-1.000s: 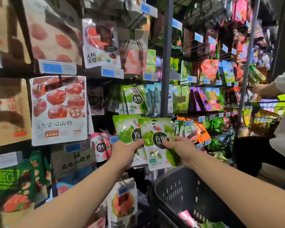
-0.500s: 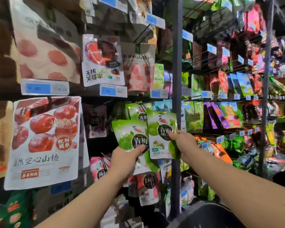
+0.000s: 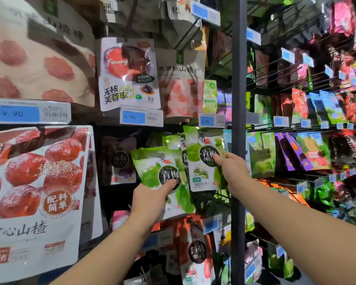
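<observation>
Nearest you, your left hand (image 3: 150, 194) grips the lower green plum pouch (image 3: 152, 169). The thumb lies across its black round label, and the rest of the fingers are curled out of sight behind it. The pouch tilts a little and sits just left of the dark upright post (image 3: 238, 120), below the hanging row.

Your right hand (image 3: 232, 171) pinches the upper green plum pouch (image 3: 201, 161) at its right edge, thumb on the front and the other fingers behind. This pouch is upright.

A second ago both pouches were side by side and low, over the basket. Now both arms have come up, and the right one is higher than half a second ago. The upper pouch's top edge has reached the 4.90 price tag (image 3: 211, 120) and overlaps the same green pouches on the peg (image 3: 173, 140). You cannot tell whether it is on the peg yet.

The left pouch has kept lagging lower and to the left.

Further left hangs the big red hawthorn bag (image 3: 37, 182). Above it is the white prune bag (image 3: 127, 73). Past the post, the wire racks of mixed snack packs (image 3: 308, 149) are blurred.
</observation>
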